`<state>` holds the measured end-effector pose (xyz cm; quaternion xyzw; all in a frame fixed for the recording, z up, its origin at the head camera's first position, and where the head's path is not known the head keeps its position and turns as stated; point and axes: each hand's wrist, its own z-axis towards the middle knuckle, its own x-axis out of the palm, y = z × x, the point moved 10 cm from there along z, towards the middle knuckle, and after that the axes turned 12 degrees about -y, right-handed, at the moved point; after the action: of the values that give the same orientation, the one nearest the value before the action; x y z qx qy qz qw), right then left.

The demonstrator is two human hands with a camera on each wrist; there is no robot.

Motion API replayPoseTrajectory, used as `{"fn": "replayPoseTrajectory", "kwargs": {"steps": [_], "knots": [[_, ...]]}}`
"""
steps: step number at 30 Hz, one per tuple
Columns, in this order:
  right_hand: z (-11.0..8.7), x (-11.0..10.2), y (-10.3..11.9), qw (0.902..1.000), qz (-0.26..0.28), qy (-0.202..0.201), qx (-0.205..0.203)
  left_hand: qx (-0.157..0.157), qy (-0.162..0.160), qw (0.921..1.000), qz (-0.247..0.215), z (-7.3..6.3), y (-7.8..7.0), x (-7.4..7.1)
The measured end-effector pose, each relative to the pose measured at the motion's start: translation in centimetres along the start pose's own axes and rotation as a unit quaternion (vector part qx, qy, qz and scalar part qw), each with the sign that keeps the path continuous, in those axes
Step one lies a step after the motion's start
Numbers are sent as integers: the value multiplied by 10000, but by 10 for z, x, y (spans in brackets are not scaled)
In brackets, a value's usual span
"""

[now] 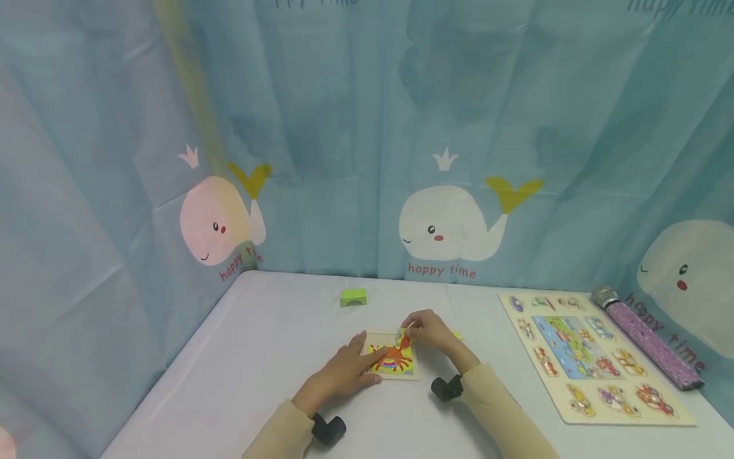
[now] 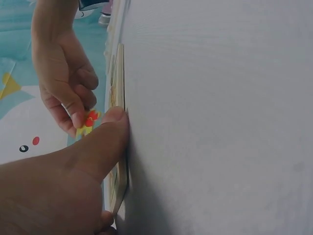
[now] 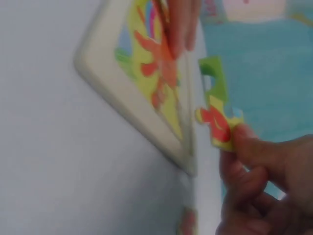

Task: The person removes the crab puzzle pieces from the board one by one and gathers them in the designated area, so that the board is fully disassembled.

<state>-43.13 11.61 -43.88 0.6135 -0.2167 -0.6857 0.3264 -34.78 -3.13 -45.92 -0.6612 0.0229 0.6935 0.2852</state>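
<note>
A small wooden jigsaw puzzle (image 1: 401, 377) with a crab picture lies on the white table. My left hand (image 1: 346, 370) rests on it with fingers spread, one finger reaching onto the crab and the thumb (image 2: 110, 134) along the near edge. At the puzzle's far right corner, my right hand (image 1: 430, 330) pinches a red and yellow puzzle piece (image 3: 221, 128) between thumb and fingertips. The right wrist view shows this piece raised beside the frame. Another loose piece (image 3: 187, 223) lies on the table past the right hand, mostly hidden behind it in the head view.
A green arch block (image 1: 353, 297) stands behind the puzzle. To the right lies a large knobbed puzzle board (image 1: 545, 376), with a glittery pink microphone (image 1: 654, 341) along its far side. Blue curtains with whales (image 1: 453, 223) surround the table's back and sides.
</note>
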Motion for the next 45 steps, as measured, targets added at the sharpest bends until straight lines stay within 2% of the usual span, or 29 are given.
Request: {"fn": "replayPoseTrajectory", "kwargs": {"steps": [5,10,13,16,20,24,27,36,39,41,45], "knots": [[2,-17,-14,9984,322,-171,426,30,-5,10000,-41,1,0,0],[1,-58,-52,9917,528,-640,984,47,-53,9999,-95,-2,1,-3],[-1,-82,-76,9887,487,-755,1201,-1,-80,9999,-125,-5,4,-5],[-5,-100,-97,9869,158,-801,1390,-16,-144,9998,-163,-7,9,-8],[-8,-110,-115,9833,-96,-782,1643,-15,-212,9996,-207,-9,12,-12],[-9,-109,-124,9781,-8,-784,1928,-18,-226,9995,-230,-9,12,-14],[-9,-108,-126,9766,-33,-880,1960,12,-233,9995,-204,-9,11,-14],[-12,-111,-117,9794,-134,-1235,1594,82,-133,9996,-240,-5,10,-12],[-12,-109,-100,9834,-21,-1265,1299,187,-53,9995,-262,-6,7,-10],[-10,-100,-82,9872,-43,-1169,1080,196,-48,9994,-287,-6,4,-9],[-7,-65,-40,9936,-248,-816,739,142,-27,9995,-279,-8,-1,-7]]}}
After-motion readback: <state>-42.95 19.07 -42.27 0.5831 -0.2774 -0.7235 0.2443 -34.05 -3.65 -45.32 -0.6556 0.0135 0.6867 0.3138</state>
